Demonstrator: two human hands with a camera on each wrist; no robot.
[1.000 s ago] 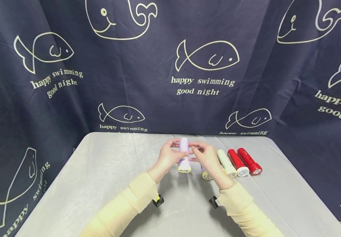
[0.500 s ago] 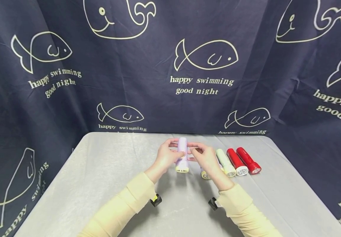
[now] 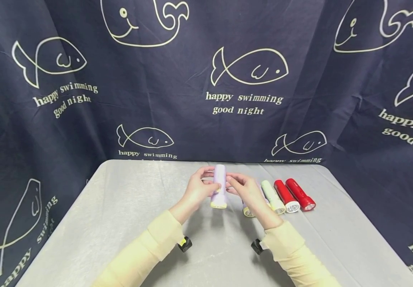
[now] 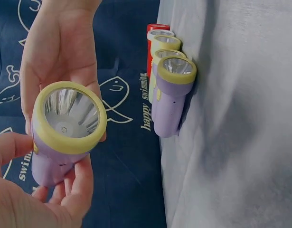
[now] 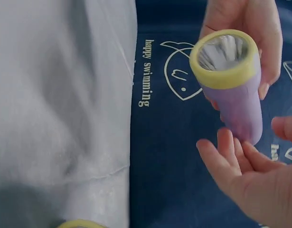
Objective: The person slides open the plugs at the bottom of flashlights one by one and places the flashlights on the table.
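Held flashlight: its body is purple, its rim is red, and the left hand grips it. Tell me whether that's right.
Not quite: the rim of the held flashlight is yellow, not red, as the left wrist view shows. The left hand does grip its purple body.

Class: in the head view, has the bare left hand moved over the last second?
Yes, slightly: the left hand has shifted left, away from the all-red cylindrical flashlight lying on the gray table.

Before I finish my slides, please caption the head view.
Left hand grips a purple flashlight, right hand alongside, more flashlights lying on the table.
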